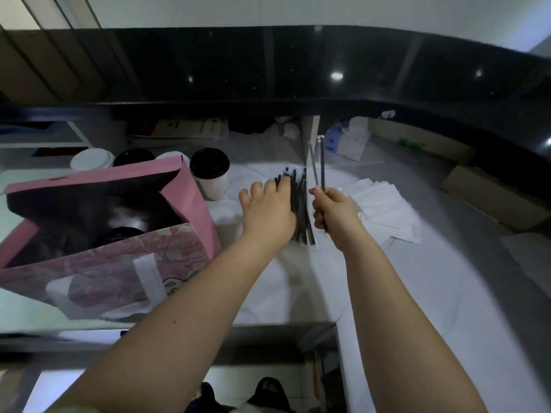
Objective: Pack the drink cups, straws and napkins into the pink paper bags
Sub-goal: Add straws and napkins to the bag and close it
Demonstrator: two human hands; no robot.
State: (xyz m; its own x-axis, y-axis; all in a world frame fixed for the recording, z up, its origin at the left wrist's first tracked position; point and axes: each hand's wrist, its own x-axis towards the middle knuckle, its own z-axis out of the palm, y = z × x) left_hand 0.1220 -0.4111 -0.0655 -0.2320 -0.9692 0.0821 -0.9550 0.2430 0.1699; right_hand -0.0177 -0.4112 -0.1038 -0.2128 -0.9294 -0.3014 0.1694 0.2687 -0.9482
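Note:
An open pink paper bag (190, 204) stands at the left of the white counter, with a dark-lidded cup (119, 235) inside it. A pile of wrapped black straws (301, 204) lies in the middle. My left hand (268, 210) rests on that pile, fingers bent over the straws; whether it grips any is unclear. My right hand (334, 213) holds two straws (319, 165) upright, just right of the pile. A white cup with a black lid (210, 174) stands behind the bag. White napkins (384, 204) are fanned out to the right.
More cups, white-lidded (91, 159) and black-lidded (134, 156), stand behind the bag. A black raised ledge (298, 105) runs along the back. A tissue box (347, 141) sits under it, and cardboard boxes (489, 198) lie at the right.

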